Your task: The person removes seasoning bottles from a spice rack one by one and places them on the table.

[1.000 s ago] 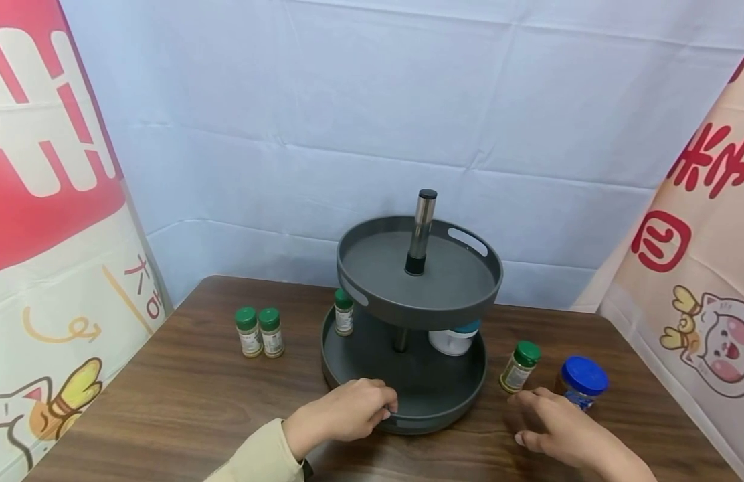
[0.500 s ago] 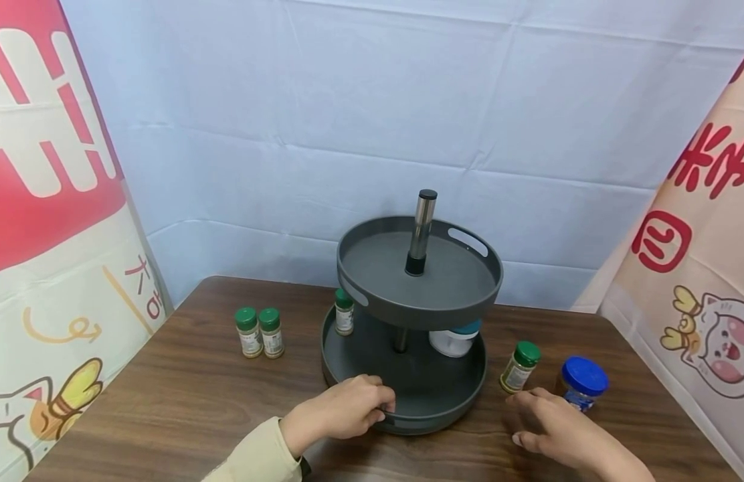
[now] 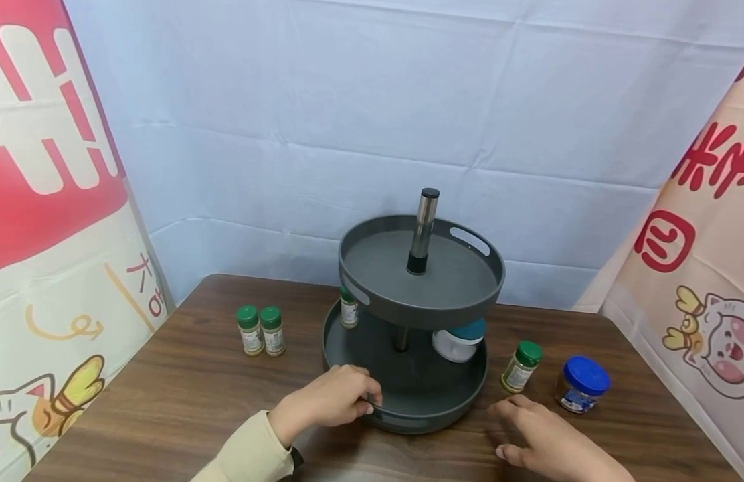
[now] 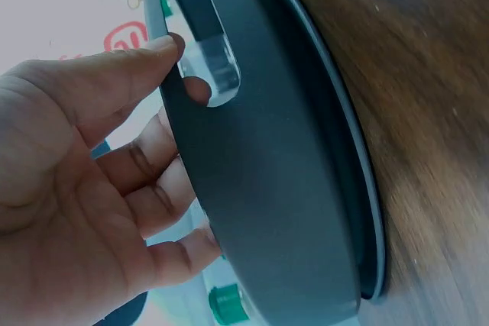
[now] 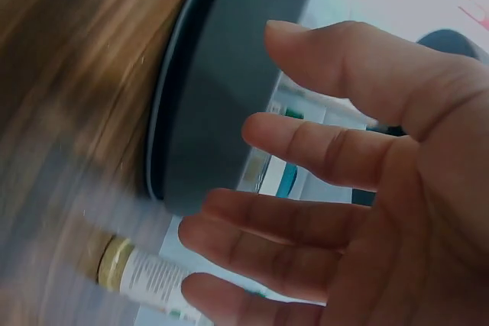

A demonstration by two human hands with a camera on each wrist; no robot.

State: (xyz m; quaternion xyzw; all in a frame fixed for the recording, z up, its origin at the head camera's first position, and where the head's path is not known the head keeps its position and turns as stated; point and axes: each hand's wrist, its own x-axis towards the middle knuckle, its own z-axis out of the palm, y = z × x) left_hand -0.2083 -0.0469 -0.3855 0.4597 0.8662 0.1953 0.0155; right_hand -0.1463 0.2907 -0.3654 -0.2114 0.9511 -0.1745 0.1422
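A two-tier grey turntable [image 3: 420, 298] with a metal centre post stands on the table. My left hand [image 3: 336, 396] pinches the front rim of its lower tray [image 3: 408, 423], thumb outside, near a handle slot in the left wrist view. On that tray, a green-capped spice jar [image 3: 349, 313] stands at the back left. A white tub [image 3: 455, 347] with a teal lid sits at the right, partly hidden by the upper tray. My right hand [image 3: 543, 435] is held right of the tray with fingers extended and nothing in it, near another green-capped spice jar [image 3: 520, 368].
Two green-capped spice jars [image 3: 261, 331] stand side by side at the left of the wooden table [image 3: 167, 408]. A blue-lidded jar [image 3: 583, 385] stands at the right. Pale cloth [image 3: 288, 134] hangs behind, with printed cloths on both sides.
My left hand has moved left along with the front rim, turning the lower tray. Its spice jar has shifted back and the tub forward. My right hand has moved slightly left.
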